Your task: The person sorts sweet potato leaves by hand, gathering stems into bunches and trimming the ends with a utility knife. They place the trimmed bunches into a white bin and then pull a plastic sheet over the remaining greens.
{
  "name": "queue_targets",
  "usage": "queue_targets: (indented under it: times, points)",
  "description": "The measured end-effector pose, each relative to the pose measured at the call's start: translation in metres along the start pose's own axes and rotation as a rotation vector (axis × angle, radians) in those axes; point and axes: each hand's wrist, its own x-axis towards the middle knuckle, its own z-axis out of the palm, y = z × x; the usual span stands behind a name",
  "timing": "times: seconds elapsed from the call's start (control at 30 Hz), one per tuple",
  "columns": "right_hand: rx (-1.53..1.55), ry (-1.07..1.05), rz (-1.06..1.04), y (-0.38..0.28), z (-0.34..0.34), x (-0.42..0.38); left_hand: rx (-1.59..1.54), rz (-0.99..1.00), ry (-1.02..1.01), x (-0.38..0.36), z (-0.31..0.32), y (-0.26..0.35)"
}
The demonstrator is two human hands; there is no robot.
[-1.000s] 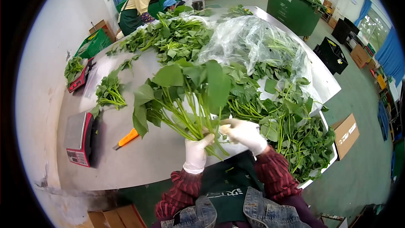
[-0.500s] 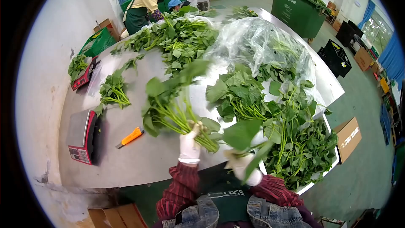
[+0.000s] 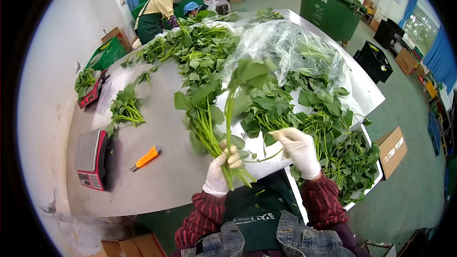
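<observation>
My left hand [image 3: 223,171], in a white glove, is wrapped around a bunch of leafy green stems [image 3: 204,126]. The cut ends poke out below the fist and the leaves fan upward, some blurred. My gloved right hand [image 3: 299,150] is closed, its fingertips pinched toward the bunch. A thin stem [image 3: 266,158] runs from beside the bunch to the right fingers. Just beyond and under the right hand lies a heap of loose leafy greens [image 3: 328,147], partly in a white tray [image 3: 296,188].
An orange box cutter [image 3: 146,158] and a red scale [image 3: 93,157] lie on the metal table [image 3: 157,185] at left. A smaller bunch of greens [image 3: 126,107] rests behind them. Clear plastic sheeting [image 3: 285,47] covers greens at the back. A person [image 3: 154,12] bends over the far left end.
The bunch in my left hand has become more upright and shifted slightly right. My right hand has risen from near my apron to beside the heap, and the large leaf it held is gone from it.
</observation>
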Motion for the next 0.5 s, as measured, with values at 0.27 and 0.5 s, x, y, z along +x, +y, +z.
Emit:
queue_targets:
  times: [0.27, 0.5]
  points:
    - [-0.037, -0.313, 0.014, -0.029, 0.065, 0.021, -0.100, -0.201, -0.008, -0.009, -0.007, -0.014]
    - [-0.191, -0.261, -0.105, -0.005, 0.071, 0.022, 0.402, -0.052, 0.089, -0.011, 0.003, -0.011]
